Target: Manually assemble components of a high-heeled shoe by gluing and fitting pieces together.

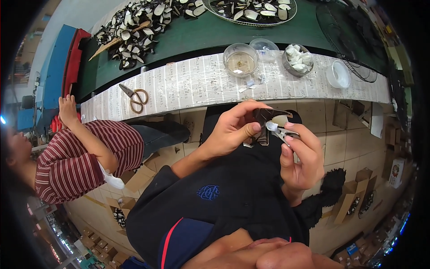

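Note:
My left hand (234,130) grips a dark, glossy shoe upper (264,116) with a pale lining, held in front of my chest just off the table's near edge. Between the fingers of my right hand (304,157) is a small metal clip (285,133). Its jaws pinch a white cotton wad (271,126), which is at the upper, close to the pale lining; whether it touches cannot be made out. My left thumb presses on the dark side of the upper.
On the patterned table strip (192,80) are gold-handled scissors (138,101), a clear bowl of liquid (241,67), a metal bowl of cotton (298,62) and a white cup (339,74). Behind lie piled uppers (148,31) and a filled wire basket (251,22). A co-worker (89,157) is at left.

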### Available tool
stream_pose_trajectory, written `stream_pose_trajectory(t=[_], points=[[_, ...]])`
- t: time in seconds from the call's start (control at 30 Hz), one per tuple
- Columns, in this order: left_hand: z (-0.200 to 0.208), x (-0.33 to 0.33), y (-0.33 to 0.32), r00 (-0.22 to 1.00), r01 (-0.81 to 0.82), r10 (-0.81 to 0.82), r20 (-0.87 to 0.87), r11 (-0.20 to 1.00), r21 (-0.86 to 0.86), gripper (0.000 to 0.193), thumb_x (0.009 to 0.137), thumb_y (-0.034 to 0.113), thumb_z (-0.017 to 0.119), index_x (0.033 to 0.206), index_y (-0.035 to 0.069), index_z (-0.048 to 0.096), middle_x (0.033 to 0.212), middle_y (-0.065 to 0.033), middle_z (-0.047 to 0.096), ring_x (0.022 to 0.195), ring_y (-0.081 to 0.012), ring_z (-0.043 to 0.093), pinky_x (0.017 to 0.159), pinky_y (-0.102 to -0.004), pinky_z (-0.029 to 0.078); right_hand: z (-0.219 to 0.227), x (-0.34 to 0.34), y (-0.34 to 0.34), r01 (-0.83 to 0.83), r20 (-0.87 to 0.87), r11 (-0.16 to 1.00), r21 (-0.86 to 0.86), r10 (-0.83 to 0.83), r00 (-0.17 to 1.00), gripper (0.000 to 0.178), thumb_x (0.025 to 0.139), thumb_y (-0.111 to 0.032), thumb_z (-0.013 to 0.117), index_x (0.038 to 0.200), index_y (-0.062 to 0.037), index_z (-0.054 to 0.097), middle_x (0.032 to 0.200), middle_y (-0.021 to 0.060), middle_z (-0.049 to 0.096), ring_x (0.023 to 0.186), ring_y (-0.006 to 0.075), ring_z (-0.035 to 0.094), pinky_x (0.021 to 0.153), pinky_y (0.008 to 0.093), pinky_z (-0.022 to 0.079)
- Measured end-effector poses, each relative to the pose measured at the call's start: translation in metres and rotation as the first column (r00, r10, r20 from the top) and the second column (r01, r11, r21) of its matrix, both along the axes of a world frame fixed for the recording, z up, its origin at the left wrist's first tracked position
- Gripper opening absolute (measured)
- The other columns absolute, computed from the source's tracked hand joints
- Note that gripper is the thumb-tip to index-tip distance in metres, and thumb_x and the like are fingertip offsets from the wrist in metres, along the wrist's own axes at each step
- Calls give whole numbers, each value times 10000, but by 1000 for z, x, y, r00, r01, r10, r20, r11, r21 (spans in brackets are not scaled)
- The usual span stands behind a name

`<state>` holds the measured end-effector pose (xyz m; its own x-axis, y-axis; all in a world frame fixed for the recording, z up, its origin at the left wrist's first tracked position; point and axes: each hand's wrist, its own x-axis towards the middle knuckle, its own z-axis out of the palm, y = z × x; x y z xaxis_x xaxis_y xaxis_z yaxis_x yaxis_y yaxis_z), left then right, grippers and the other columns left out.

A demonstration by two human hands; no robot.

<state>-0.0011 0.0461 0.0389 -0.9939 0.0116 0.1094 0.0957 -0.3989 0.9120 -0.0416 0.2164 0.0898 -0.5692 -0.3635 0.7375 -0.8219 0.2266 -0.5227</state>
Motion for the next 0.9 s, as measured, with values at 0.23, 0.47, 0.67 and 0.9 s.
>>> stream_pose_trajectory(t=[0.23,0.47,0.67,0.9], points=[[0,1,-1,1000,-1,1,-15,1000,2,341,929,159,589,1243,52,512,1084,-5,573,864,-49,540,609,-172,453,2,-1,1,-64,-29,996,59,65,997,200,815,-44,680,988,-4,588,984,174,655,638,217,607,502,280,440],[-4,1,-4,1000,24,-25,14,1000,11,353,933,165,583,1252,44,497,1093,-26,586,893,-80,582,630,-184,479,9,5,9,-174,69,985,-12,175,982,194,811,-53,679,975,-12,583,986,175,656,627,211,599,506,275,431],[-12,3,-7,991,100,-121,54,950,294,408,929,197,592,1269,25,446,1100,-91,595,959,-189,638,755,-265,512,1,5,17,-76,199,907,-414,172,965,199,894,-155,568,991,13,524,966,244,609,725,234,591,630,337,492],[-17,-2,-4,950,311,-254,-182,723,617,416,834,215,711,1126,49,466,1033,-127,564,877,-247,645,710,-336,539,-16,-20,39,231,394,798,-556,9,919,186,917,-118,466,1009,34,522,1098,257,547,944,260,534,895,374,422]])
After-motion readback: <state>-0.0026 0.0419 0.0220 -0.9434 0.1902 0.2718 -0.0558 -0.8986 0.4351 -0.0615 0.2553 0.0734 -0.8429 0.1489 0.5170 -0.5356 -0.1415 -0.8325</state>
